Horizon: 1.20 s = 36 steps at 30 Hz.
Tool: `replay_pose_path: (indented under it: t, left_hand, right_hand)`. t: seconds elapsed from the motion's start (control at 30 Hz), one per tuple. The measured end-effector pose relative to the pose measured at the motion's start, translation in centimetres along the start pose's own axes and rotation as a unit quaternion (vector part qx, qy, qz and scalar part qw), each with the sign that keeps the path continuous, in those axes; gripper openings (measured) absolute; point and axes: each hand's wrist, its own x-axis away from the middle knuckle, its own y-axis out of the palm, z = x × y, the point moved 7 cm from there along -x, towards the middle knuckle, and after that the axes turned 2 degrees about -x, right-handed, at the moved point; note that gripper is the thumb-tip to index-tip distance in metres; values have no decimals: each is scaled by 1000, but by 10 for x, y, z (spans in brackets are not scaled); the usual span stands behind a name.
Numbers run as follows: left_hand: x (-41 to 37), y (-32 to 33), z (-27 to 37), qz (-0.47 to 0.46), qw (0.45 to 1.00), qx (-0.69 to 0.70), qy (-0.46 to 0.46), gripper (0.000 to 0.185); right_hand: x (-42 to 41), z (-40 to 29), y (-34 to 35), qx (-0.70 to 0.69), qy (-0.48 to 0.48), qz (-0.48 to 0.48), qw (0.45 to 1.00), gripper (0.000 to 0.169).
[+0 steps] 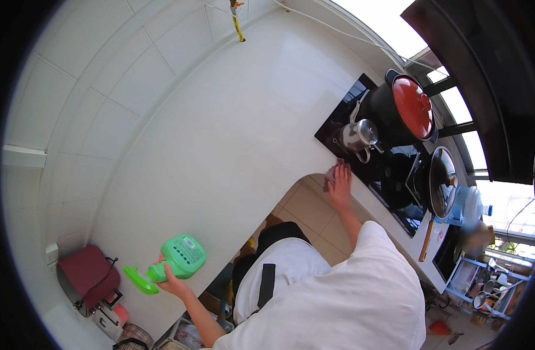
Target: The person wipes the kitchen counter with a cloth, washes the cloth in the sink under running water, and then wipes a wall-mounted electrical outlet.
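Note:
My left hand (176, 284) is wrapped around the neck of a green plastic spray bottle (185, 256) with a bright green trigger head (141, 281). The bottle tilts over the near left part of the white countertop (215, 153), its printed label side facing up. I cannot tell whether it touches the surface. Over at the counter's inner corner, my right hand (341, 189) lies on a brownish-purple cloth (329, 178), partly hidden beneath the fingers. The cloth is close to the front corner of the black glass cooktop (333, 131).
On the cooktop stand a metal-lidded kettle (357, 134), a black pot with a red lid (414, 107) and a glass-lidded pan (442, 181), its wooden handle (426, 240) jutting past the counter edge. Behind is a water jug (466, 205). A maroon bag (90, 273) sits far left.

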Motion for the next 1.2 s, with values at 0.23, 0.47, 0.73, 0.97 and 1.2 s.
replay_pose_path:
  t: [0.23,0.47,0.73,0.97,1.2]
  left_hand:
    - [4,-32,17,28,999,-36,9,20]
    - [3,-66,-1,98,994,-49,-2,19]
    - [27,-112,-19,148,986,-77,-5,20]
    - [49,-160,-35,203,977,-59,-33,22]
    - [44,-205,-37,277,956,-70,-73,22]
  right_hand:
    - [-41,-281,38,-153,-226,-67,960,67]
    - [91,-413,67,-222,-615,-168,738,47]
    - [-255,-197,63,-32,-129,63,989,54]
    - [-112,-482,117,-190,-388,1,902,53]
    - [170,-558,97,-168,-721,-271,616,54]
